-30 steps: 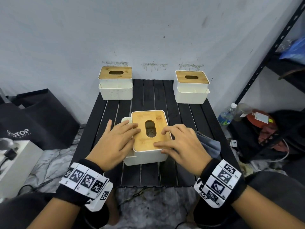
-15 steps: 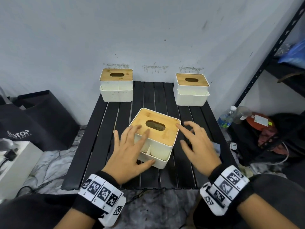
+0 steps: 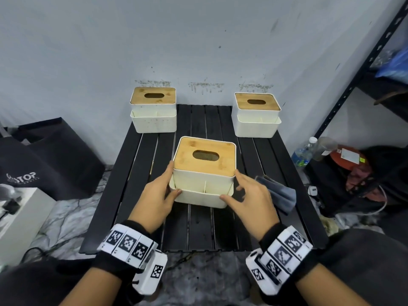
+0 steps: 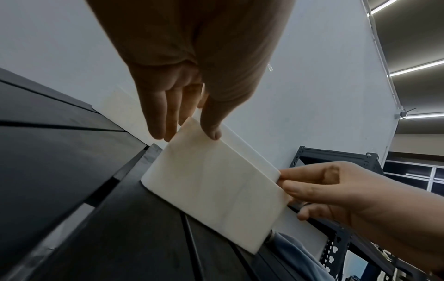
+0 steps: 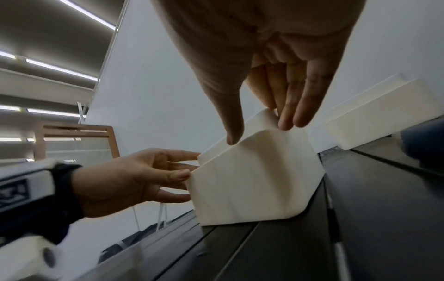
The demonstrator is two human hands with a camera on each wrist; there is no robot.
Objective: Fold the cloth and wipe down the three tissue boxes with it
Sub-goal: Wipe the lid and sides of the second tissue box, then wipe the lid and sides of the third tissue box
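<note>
The left hand (image 3: 154, 197) and right hand (image 3: 254, 199) hold the near tissue box (image 3: 204, 173) by its side walls at table centre, a box that looks light, stiff and smooth, while the soft cloth (image 3: 278, 193) lies at its 3 o'clock.

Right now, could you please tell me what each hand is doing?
Left hand: holds the near tissue box at its left side.
Right hand: holds the same box at its right side.
</note>
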